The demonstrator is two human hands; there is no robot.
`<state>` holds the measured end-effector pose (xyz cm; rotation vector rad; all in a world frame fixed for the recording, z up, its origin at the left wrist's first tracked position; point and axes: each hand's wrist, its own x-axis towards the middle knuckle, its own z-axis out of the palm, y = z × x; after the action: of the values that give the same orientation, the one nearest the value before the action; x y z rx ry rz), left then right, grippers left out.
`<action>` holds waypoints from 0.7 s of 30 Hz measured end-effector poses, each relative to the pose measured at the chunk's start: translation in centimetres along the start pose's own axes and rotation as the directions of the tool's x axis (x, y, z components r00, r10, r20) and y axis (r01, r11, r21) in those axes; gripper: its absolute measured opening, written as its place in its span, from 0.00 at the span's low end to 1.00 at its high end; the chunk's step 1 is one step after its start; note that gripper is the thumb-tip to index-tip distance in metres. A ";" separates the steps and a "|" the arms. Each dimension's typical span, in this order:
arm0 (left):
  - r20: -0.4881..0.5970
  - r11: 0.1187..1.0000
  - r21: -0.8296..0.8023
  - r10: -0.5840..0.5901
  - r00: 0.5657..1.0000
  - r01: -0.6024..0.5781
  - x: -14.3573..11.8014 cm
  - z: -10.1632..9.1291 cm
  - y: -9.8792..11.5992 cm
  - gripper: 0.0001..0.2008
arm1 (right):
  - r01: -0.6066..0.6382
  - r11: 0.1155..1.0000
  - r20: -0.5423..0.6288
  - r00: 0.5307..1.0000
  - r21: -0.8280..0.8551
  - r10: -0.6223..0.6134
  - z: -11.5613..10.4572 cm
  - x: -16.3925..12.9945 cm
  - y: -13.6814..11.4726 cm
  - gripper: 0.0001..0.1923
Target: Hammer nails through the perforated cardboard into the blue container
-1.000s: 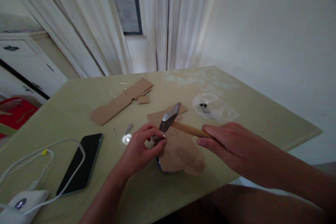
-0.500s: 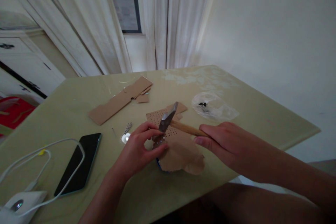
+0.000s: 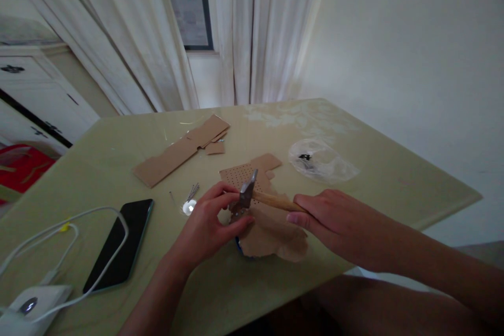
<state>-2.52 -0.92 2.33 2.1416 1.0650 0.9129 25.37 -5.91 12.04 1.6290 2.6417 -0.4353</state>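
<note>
My right hand (image 3: 326,218) is closed around the wooden handle of a hammer (image 3: 277,201). The hammer's metal head is low over a small dark-brown piece (image 3: 239,211) dotted with bright spots like nail heads. My left hand (image 3: 214,212) grips this piece at its left side, thumb below and fingers above. Whether its fingertips also pinch a nail is hidden behind the hammer head. Torn brown cardboard (image 3: 271,233) lies under and beside the piece, with something blue below its left edge. Behind it is a cardboard sheet with rows of holes (image 3: 238,174).
Several loose nails (image 3: 192,191) lie by a shiny round disc (image 3: 189,207). A long cardboard strip (image 3: 177,155) is farther back. At right sits a clear plastic bag (image 3: 325,161) with dark bits. A phone (image 3: 120,247), a white cable (image 3: 90,212) and a white charger (image 3: 33,307) occupy the left.
The hammer head has come down and slightly left toward the small brown piece, and my right hand has lowered a little with it. My left hand stays nearly in place.
</note>
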 end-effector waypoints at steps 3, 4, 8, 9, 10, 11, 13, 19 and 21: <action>-0.014 1.000 -0.001 0.005 1.000 -0.005 0.0 0.0 -0.1 0.07 | -0.013 1.000 0.063 0.998 -0.005 0.013 0.2 0.1 0.0 0.21; -0.018 1.000 0.003 0.009 1.000 -0.009 -0.1 0.0 -0.2 0.08 | -0.016 1.000 0.079 0.997 -0.008 0.016 0.2 0.1 0.1 0.20; -0.035 1.000 0.018 0.024 0.999 -0.023 -0.1 0.1 -0.4 0.11 | -0.031 0.999 0.091 0.995 0.008 0.030 -0.1 -0.5 0.7 0.21; -0.037 0.999 0.020 0.026 0.999 -0.025 -0.1 0.1 -0.4 0.12 | -0.039 0.999 0.092 0.995 0.019 0.037 -0.2 -0.7 0.8 0.21; -0.038 0.999 0.021 0.026 0.999 -0.025 -0.1 0.2 -0.4 0.12 | -0.049 0.998 0.094 0.994 0.030 0.046 -0.3 -0.8 1.0 0.22; -0.038 0.999 0.020 0.026 0.999 -0.025 -0.1 0.2 -0.4 0.13 | -0.059 0.997 0.099 0.994 0.040 0.055 -0.3 -0.9 1.1 0.22; -0.029 1.000 0.014 0.023 0.999 -0.023 -0.1 0.2 -0.3 0.14 | -0.083 0.995 0.108 0.991 0.052 0.077 -0.3 -1.0 1.3 0.23; -0.146 0.994 0.071 -0.074 0.987 0.085 0.4 -1.3 -1.2 0.18 | -0.077 0.995 0.120 0.990 0.058 0.070 0.0 -0.9 1.2 0.24; -0.331 0.940 0.204 -0.197 0.923 0.274 0.4 -2.7 -2.4 0.19 | -0.081 0.995 0.117 0.990 0.054 0.075 0.1 -1.0 1.3 0.24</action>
<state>-5.47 1.13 2.32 2.0412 1.6334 1.0628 26.93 -6.25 11.83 1.6621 2.4959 -0.5901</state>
